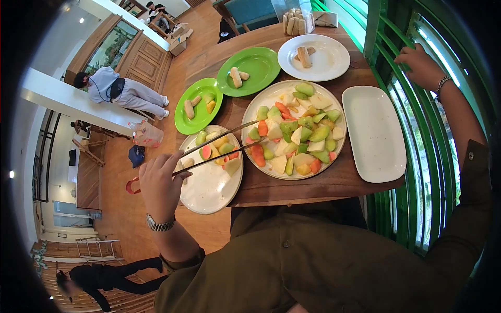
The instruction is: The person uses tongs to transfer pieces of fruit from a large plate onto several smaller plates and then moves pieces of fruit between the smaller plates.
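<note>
Head view: the left hand [160, 180], left of center in the frame, has its grip closed around the tongs [219, 139], near the handle end. The tong arms stand apart and cross above the oval-looking white plate [206, 193], which carries cut fruit along its upper part. Their tips point at the left edge of the mixed cut fruit [308, 133] on the large round plate [264, 97], center of the frame; contact between tips and fruit cannot be confirmed. Holding the tongs far back presumably keeps the fingers clear of the food. The right hand [422, 65], upper right, is at the green slats [389, 39], apparently for support; whether its grip is closed on one cannot be told. The rectangular white dish [373, 138] lies right of the large plate. Two green plates [261, 68] and a round white plate [334, 57] line the upper part of the tabletop [313, 194], each bearing pale finger-shaped pieces. This arrangement probably leaves the fruit nearest the person, within easy reach.
</note>
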A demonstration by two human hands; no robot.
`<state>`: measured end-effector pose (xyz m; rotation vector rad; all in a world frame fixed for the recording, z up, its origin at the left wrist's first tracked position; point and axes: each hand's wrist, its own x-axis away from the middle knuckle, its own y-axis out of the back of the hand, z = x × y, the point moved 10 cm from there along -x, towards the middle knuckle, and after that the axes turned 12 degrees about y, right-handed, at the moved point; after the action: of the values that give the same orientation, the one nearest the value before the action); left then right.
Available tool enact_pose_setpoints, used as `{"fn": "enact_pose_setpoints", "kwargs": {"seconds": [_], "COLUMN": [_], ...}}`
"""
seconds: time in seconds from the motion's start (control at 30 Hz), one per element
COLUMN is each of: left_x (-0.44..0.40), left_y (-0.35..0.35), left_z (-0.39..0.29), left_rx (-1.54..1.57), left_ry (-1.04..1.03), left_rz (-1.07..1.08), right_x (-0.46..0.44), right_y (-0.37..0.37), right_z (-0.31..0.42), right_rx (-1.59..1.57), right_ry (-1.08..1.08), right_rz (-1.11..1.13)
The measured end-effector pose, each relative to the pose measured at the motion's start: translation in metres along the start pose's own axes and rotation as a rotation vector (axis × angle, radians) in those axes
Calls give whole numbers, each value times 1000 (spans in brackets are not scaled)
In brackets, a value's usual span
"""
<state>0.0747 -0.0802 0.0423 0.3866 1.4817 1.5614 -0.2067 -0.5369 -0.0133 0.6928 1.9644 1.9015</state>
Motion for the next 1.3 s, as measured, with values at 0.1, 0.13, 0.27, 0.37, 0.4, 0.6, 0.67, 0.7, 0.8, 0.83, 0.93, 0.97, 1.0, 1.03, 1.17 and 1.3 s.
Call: {"fn": "enact_pose_setpoints", "kwargs": {"seconds": [0.1, 0.13, 0.27, 0.37, 0.4, 0.6, 0.67, 0.7, 0.8, 0.83, 0.93, 0.97, 1.0, 1.03, 1.17, 1.3], "left_x": [-2, -2, -3, -2, -1, 4, 6, 7, 10, 10, 13, 13, 13, 13, 11, 5], "left_y": [1, 3, 9, 13, 13, 13, 13, 12, 10, 10, 9, 7, 7, 9, 9, 10], "left_z": [-4, -7, -15, -16, -16, 1, 4, 5, 10, 12, 18, 20, 19, 16, 6, -8], "left_rx": [-21, -40, -57, -72, -72, -55, -26, -26, -10, 16, 52, 62, 62, 45, 26, 15], "left_ry": [-18, -24, -69, -63, -63, -14, -14, -13, 0, 18, 46, 55, 55, 33, 14, -8], "left_rz": [-39, -54, -120, -144, -143, -161, -173, -173, -164, -156, -116, -85, -85, -91, -63, -17], "right_x": [1, 1, 2, 0, 0, 1, 0, 0, 1, 1, 1, 0, 0, 1, 1, 1], "right_y": [0, 0, 0, 0, -1, 0, -2, -2, 0, 0, 0, 0, -1, 0, 0, 0], "right_z": [0, 1, 1, 0, 0, 1, -1, -2, 2, 3, 2, 2, 1, 2, 3, 1], "right_rx": [28, 28, 48, 45, 40, 39, 40, 41, 30, 30, 48, 51, 54, 54, 46, 51], "right_ry": [-4, -6, -14, -8, -9, -4, -5, -6, -7, -6, -8, -11, -13, -13, -11, -13], "right_rz": [-7, -6, -8, -6, -2, -3, -6, -9, 15, 15, 10, 8, 6, 6, 8, -5]}}
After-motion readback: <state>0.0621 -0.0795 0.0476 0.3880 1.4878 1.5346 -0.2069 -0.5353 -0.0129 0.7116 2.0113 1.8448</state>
